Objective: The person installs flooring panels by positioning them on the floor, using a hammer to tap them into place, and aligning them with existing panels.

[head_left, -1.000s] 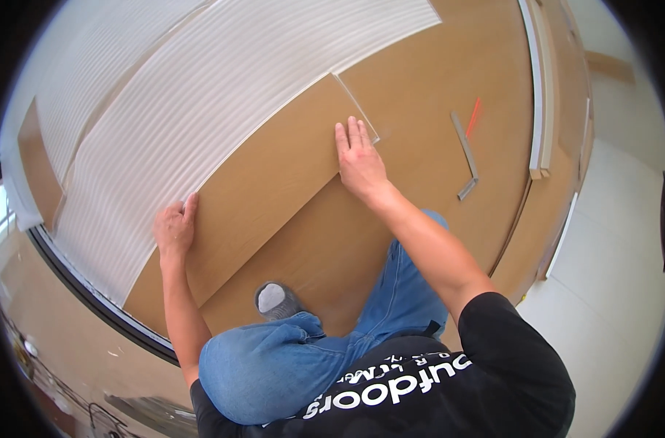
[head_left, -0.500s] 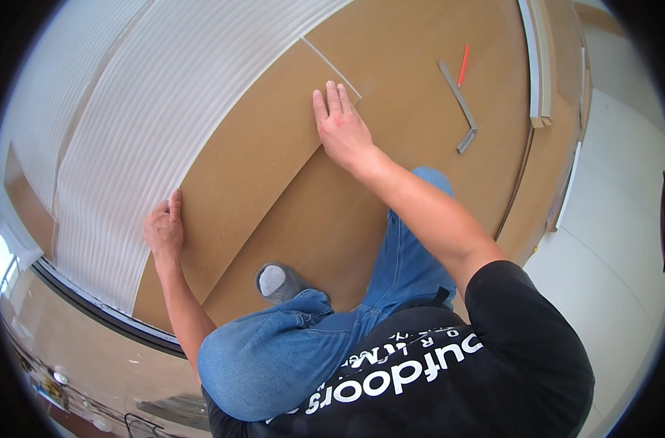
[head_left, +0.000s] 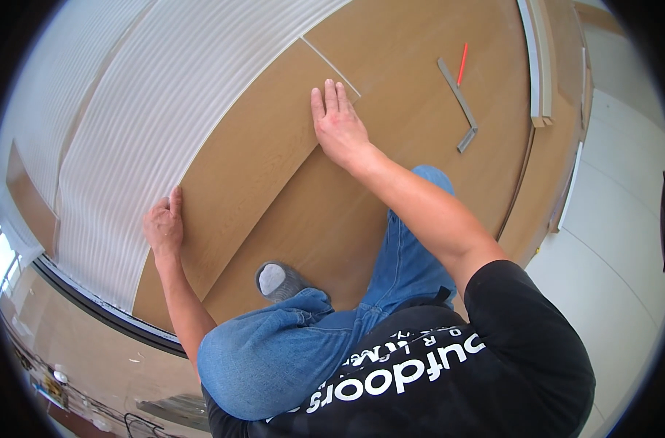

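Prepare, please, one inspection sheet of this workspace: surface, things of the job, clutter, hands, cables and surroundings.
Surface: tan wood-look flooring; white ribbed sheet underlay at upper left.
Job's things: long tan wood-look plank, one long edge along the underlay; a pale line at its upper right end.
Clutter: grey bent metal bar and thin red stick, close together on the flooring.
Hands: left hand at the plank's edge beside the underlay, grip unclear; right hand flat on the plank near its upper right end.
Cables: thin dark loops at lower left, possibly cables.
Surroundings: pale smooth floor at right; dark curved-looking track at lower left.
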`<action>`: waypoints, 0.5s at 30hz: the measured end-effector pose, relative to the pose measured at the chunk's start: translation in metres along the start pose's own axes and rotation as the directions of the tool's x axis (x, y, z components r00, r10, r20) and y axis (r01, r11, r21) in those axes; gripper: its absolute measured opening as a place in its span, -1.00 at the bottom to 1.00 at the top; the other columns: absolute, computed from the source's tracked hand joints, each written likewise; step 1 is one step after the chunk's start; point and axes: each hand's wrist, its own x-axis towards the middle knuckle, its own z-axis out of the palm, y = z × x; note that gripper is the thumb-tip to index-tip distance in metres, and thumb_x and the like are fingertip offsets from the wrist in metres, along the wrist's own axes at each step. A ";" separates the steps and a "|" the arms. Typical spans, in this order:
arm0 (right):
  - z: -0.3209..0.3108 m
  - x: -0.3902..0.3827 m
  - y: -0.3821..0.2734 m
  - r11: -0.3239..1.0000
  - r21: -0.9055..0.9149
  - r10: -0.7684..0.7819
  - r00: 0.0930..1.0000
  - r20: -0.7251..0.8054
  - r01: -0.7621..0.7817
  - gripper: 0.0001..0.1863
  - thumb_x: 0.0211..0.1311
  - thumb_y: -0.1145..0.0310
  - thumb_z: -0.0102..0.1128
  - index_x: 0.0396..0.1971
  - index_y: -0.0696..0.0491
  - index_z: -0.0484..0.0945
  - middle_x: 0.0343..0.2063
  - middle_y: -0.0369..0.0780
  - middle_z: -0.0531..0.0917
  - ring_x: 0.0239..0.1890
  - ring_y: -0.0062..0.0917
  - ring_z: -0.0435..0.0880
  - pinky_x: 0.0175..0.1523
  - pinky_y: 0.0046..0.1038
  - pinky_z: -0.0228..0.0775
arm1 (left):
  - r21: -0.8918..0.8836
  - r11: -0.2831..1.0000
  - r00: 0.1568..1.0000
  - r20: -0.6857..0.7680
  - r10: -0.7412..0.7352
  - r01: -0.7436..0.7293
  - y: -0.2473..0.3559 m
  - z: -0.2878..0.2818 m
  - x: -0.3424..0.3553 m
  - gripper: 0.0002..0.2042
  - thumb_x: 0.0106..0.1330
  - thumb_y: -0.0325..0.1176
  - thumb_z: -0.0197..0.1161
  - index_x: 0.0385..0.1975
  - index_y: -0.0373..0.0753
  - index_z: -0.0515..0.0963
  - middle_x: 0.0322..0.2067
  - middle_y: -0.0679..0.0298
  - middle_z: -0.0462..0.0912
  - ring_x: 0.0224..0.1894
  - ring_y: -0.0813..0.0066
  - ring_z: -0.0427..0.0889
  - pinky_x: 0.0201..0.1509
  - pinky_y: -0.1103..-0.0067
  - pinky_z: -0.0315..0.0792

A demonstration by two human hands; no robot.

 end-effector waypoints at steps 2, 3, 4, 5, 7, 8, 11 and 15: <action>0.001 0.000 0.000 1.000 -0.008 0.005 1.000 -0.005 -0.005 -0.36 0.39 0.53 0.00 0.44 0.37 0.15 0.42 0.37 0.16 0.48 0.25 0.18 0.52 -0.06 0.21 | 0.007 1.000 1.000 -0.003 0.002 -0.002 0.001 0.000 0.000 -0.27 0.45 0.35 0.03 -0.60 -0.32 0.55 -0.58 -0.03 0.59 -0.44 -0.03 0.58 -0.28 0.19 0.44; 0.002 0.000 -0.001 1.000 -0.014 0.008 1.000 -0.011 -0.008 -0.36 0.39 0.52 0.00 0.44 0.37 0.15 0.41 0.37 0.17 0.48 0.25 0.19 0.52 -0.06 0.21 | 0.009 1.000 1.000 0.005 -0.008 0.008 0.002 -0.001 0.000 -0.27 0.45 0.35 0.03 -0.60 -0.32 0.55 -0.58 -0.03 0.60 -0.43 -0.03 0.59 -0.27 0.19 0.44; 0.002 0.000 0.000 1.000 -0.015 0.008 1.000 -0.010 -0.009 -0.36 0.39 0.52 0.00 0.44 0.37 0.15 0.41 0.37 0.17 0.48 0.25 0.19 0.52 -0.06 0.21 | 0.010 1.000 1.000 0.014 -0.018 0.018 0.003 -0.002 -0.001 -0.26 0.45 0.35 0.03 -0.60 -0.32 0.55 -0.57 -0.03 0.60 -0.43 -0.03 0.59 -0.27 0.18 0.44; 0.002 -0.001 0.000 1.000 -0.010 0.011 1.000 -0.012 -0.011 -0.36 0.38 0.52 0.01 0.43 0.37 0.16 0.41 0.37 0.18 0.48 0.25 0.19 0.52 -0.06 0.23 | 0.010 1.000 1.000 0.015 -0.017 0.017 0.002 0.000 0.000 -0.26 0.45 0.35 0.03 -0.60 -0.32 0.55 -0.57 -0.03 0.60 -0.43 -0.03 0.59 -0.27 0.18 0.44; 0.001 0.000 -0.001 1.000 -0.003 0.011 1.000 -0.015 -0.011 -0.36 0.38 0.52 0.02 0.42 0.37 0.17 0.40 0.37 0.19 0.48 0.25 0.20 0.51 -0.06 0.24 | 0.032 0.999 1.000 0.014 -0.003 0.003 0.000 0.001 0.001 -0.26 0.45 0.36 0.02 -0.60 -0.32 0.55 -0.57 -0.03 0.60 -0.43 -0.05 0.59 -0.27 0.18 0.45; 0.001 0.000 0.000 1.000 0.010 0.009 0.999 -0.036 -0.009 -0.36 0.36 0.52 0.03 0.41 0.38 0.19 0.39 0.38 0.20 0.47 0.27 0.21 0.50 -0.06 0.25 | 0.032 0.999 1.000 0.015 -0.003 0.003 -0.001 0.002 0.001 -0.26 0.45 0.36 0.02 -0.60 -0.32 0.55 -0.57 -0.03 0.60 -0.43 -0.05 0.59 -0.27 0.18 0.45; 0.000 -0.001 0.001 0.999 0.031 0.007 0.997 -0.076 -0.005 -0.37 0.34 0.52 0.05 0.39 0.40 0.21 0.38 0.39 0.22 0.45 0.29 0.23 0.48 -0.05 0.27 | -0.001 1.000 1.000 0.017 -0.010 0.010 0.001 0.002 0.001 -0.25 0.45 0.37 0.01 -0.60 -0.33 0.53 -0.59 -0.04 0.58 -0.45 -0.05 0.57 -0.29 0.17 0.43; 0.002 -0.002 0.000 1.000 0.022 0.005 0.995 -0.104 -0.003 -0.36 0.32 0.53 0.07 0.37 0.43 0.22 0.37 0.41 0.22 0.44 0.31 0.23 0.48 -0.04 0.28 | -0.023 1.000 1.000 0.000 -0.007 0.006 0.003 0.001 0.001 -0.23 0.44 0.38 0.01 -0.64 -0.34 0.44 -0.63 -0.02 0.48 -0.51 0.03 0.45 -0.34 0.20 0.36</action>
